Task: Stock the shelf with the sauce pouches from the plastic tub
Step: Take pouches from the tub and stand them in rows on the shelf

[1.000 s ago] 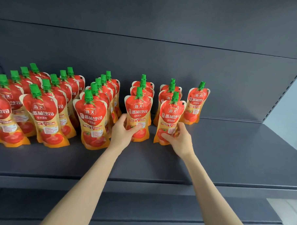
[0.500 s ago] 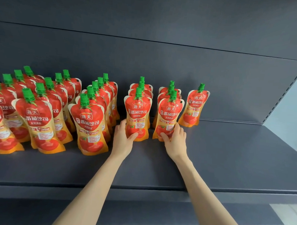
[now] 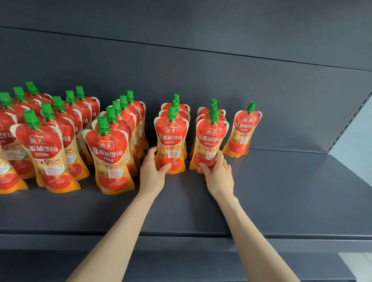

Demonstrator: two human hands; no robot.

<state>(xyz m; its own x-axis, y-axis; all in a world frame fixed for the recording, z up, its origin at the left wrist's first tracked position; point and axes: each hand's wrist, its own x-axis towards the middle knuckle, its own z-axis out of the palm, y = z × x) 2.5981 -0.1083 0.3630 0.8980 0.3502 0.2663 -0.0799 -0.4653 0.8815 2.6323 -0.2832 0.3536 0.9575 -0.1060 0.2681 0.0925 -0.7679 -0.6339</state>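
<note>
Shelf stocking in progress: a person's left hand point(image 3: 152, 173) grips the lower part of a sauce pouch point(image 3: 170, 138), with the thumb across the front and the fingers curled round its left edge. The right hand point(image 3: 218, 176) holds a second pouch point(image 3: 210, 139) the same way, with the fingers wrapped round its right edge. Both pouches stand upright on the shelf point(image 3: 285, 198), near each other but apart, each fronting a short file with two more pouches lined up behind it.

The packs are waisted stand-up pouches with a red upper body, an orange base printed with tomatoes, Chinese lettering and a green screw cap on top. A lone pouch point(image 3: 243, 132) stands just to the right, close to the back panel point(image 3: 205, 77). To the left, the stocked pouches point(image 3: 108, 150) crowd the shelf in deeper files that run back toward the panel, and the nearest ones lean slightly.

The shelving is matte dark grey metal. A perforated upright point(image 3: 352, 118) rises at the right end, and a lower shelf point(image 3: 196, 267) juts out beneath. A pale wall point(image 3: 360, 137) shows beyond the unit's right side.
</note>
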